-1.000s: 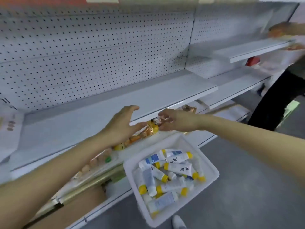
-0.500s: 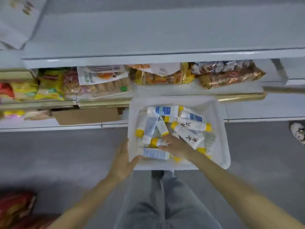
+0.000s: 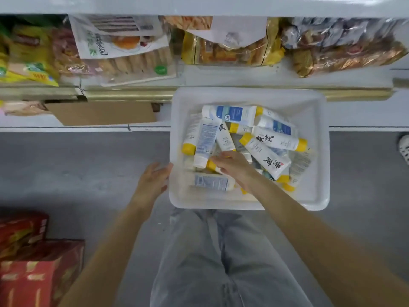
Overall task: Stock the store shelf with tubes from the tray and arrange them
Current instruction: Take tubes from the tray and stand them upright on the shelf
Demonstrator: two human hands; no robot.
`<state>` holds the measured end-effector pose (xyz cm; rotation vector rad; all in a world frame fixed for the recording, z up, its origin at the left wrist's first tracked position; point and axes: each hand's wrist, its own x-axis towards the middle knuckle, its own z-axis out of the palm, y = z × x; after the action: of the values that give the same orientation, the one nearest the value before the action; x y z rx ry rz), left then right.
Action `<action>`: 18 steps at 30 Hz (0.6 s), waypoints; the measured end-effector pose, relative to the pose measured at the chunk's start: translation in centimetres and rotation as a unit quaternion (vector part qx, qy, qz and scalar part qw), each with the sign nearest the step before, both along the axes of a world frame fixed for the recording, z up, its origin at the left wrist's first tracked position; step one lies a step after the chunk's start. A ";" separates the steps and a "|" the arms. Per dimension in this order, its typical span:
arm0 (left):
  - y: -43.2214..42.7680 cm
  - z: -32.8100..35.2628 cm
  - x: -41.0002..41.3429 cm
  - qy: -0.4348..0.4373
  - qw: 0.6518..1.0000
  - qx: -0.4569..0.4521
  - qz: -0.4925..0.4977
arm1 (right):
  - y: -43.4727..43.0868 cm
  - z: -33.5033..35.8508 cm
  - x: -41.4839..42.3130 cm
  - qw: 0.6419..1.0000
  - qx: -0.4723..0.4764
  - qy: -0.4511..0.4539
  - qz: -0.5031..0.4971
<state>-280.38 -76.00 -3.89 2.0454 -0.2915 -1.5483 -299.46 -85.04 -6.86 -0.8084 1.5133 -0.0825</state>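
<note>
A white plastic tray (image 3: 247,95) stands on the floor against the bottom shelf, holding several white tubes (image 3: 266,149) with yellow caps, piled loosely. My right hand (image 3: 234,168) reaches into the tray's near left part and its fingers curl over a yellow-capped tube (image 3: 211,165) lying under the palm. My left hand (image 3: 153,181) is outside the tray with relaxed fingers, its fingertips touching the left rim. The grey shelf board (image 3: 199,5) runs along the top edge of the view.
Snack packets (image 3: 124,47) and bagged goods (image 3: 345,47) fill the lower shelf behind the tray. A cardboard sheet (image 3: 99,113) lies left of it. Red cartons (image 3: 33,267) sit on the floor at lower left. Another person's shoe (image 3: 404,148) shows at the right edge.
My view dropped from the shelf to the tray on the floor. Both hands came down from the shelf edge; the right went in among the tubes, the left to the tray's rim.
</note>
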 end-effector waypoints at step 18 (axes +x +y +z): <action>-4.1 -0.3 2.3 0.043 0.998 -0.002 -0.047 | 0.7 -3.1 5.9 0.986 -0.031 0.083 -0.139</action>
<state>-278.12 -80.08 -4.14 1.9813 -0.3615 -1.6859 -293.55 -84.31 -9.99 -0.6618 1.7820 -0.2760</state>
